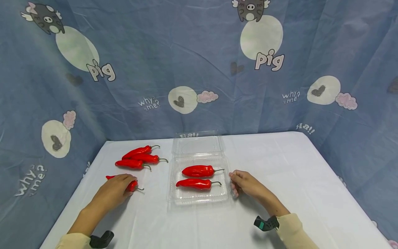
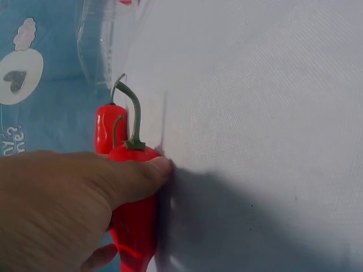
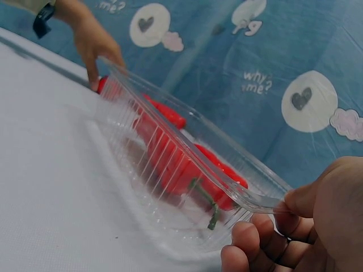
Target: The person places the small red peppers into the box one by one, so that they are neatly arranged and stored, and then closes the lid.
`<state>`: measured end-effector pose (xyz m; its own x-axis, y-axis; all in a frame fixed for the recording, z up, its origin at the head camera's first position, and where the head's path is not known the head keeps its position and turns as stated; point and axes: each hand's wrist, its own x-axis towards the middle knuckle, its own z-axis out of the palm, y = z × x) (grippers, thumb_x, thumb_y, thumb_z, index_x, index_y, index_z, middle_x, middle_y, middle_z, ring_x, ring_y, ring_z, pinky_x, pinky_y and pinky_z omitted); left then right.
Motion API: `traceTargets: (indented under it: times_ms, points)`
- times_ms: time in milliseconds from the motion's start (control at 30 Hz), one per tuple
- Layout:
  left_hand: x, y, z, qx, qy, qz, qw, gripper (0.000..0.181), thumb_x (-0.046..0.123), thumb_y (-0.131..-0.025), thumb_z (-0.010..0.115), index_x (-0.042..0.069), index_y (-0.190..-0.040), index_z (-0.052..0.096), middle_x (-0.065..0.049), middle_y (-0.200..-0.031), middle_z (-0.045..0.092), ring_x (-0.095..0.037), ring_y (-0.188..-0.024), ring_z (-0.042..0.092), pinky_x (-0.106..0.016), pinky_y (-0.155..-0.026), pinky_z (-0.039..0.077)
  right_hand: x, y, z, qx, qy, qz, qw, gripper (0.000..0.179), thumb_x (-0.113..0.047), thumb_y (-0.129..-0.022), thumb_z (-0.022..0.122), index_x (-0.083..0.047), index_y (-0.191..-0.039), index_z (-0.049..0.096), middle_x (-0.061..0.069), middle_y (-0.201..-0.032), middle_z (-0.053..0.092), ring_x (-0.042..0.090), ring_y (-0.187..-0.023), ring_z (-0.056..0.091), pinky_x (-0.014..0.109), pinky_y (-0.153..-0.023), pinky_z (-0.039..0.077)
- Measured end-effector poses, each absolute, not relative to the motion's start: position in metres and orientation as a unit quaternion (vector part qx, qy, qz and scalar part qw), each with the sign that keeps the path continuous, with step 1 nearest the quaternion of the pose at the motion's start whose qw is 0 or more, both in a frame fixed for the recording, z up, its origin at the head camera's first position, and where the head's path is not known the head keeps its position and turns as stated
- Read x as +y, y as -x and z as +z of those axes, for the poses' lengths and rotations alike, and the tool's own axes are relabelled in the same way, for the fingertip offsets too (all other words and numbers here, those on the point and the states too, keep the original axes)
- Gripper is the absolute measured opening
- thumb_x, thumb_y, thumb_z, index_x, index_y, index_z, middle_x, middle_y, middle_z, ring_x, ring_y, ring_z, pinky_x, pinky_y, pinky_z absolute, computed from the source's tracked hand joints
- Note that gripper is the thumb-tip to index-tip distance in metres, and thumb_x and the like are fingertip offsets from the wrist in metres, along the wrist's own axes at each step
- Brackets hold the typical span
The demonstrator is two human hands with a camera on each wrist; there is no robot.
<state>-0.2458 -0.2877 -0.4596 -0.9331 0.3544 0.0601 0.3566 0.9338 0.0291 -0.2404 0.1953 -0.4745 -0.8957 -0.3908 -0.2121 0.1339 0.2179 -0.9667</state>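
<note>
On the left side of the table, my left hand (image 1: 112, 193) grips a red chili pepper (image 2: 136, 226), thumb along its near side and its green stem sticking out past the fingers. Most of that pepper's body is hidden under the hand in the head view. A clear plastic clamshell box (image 1: 199, 201) lies in the middle with its lid (image 1: 198, 146) folded back. Two red peppers, an upper one (image 1: 198, 171) and a lower one (image 1: 194, 184), lie side by side in its base, stems to the right. My right hand (image 1: 247, 185) pinches the box's right rim between thumb and fingers.
Three more red peppers (image 1: 130, 164) lie in a loose group behind my left hand, left of the box. White cloth covers the table (image 1: 280, 162). A blue printed curtain (image 1: 192, 62) rises along the table's back edge and both sides.
</note>
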Motion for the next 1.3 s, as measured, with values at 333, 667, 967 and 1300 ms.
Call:
traceTargets:
  times_ms: [333,667,967,1300]
  points:
    - [-0.2887,0.2449,-0.4603,-0.981,0.189,-0.017,0.043,0.056,0.016,-0.07,0.092,0.007,-0.121,0.069,-0.016,-0.119,0.067,-0.037,-0.113,0.062,-0.057,-0.093,0.053,0.1945,0.2401,-0.4734,0.751,0.084,-0.62,0.211,0.034,-0.029,-0.109,0.044,-0.002,-0.09,0.05,0.004,-0.076,0.055,0.015,-0.061,0.056,0.028,-0.057,0.048]
    - [-0.2906,0.2435,-0.4611,-0.98,0.194,-0.006,0.05,0.052,0.016,-0.074,0.09,0.007,-0.121,0.069,-0.015,-0.119,0.066,-0.037,-0.115,0.061,-0.058,-0.094,0.052,0.1946,0.2407,-0.4748,0.749,0.084,-0.622,0.211,0.034,-0.029,-0.109,0.045,-0.001,-0.09,0.05,0.004,-0.076,0.055,0.015,-0.06,0.056,0.028,-0.057,0.048]
    - [-0.2895,0.2428,-0.4591,-0.982,0.185,-0.001,0.041,0.055,0.018,-0.076,0.089,0.005,-0.124,0.067,-0.018,-0.122,0.065,-0.038,-0.117,0.058,-0.06,-0.096,0.049,0.1953,0.2405,-0.4752,0.749,0.087,-0.623,0.21,0.033,-0.028,-0.109,0.044,-0.001,-0.091,0.05,0.004,-0.076,0.055,0.015,-0.06,0.056,0.029,-0.057,0.048]
    - [-0.2865,0.2404,-0.4557,-0.979,0.199,0.0,0.052,0.054,0.017,-0.076,0.088,0.005,-0.124,0.066,-0.016,-0.12,0.065,-0.038,-0.116,0.059,-0.06,-0.095,0.049,0.195,0.2409,-0.4756,0.75,0.087,-0.621,0.21,0.032,-0.026,-0.11,0.043,-0.001,-0.091,0.05,0.004,-0.077,0.054,0.015,-0.061,0.055,0.029,-0.057,0.049]
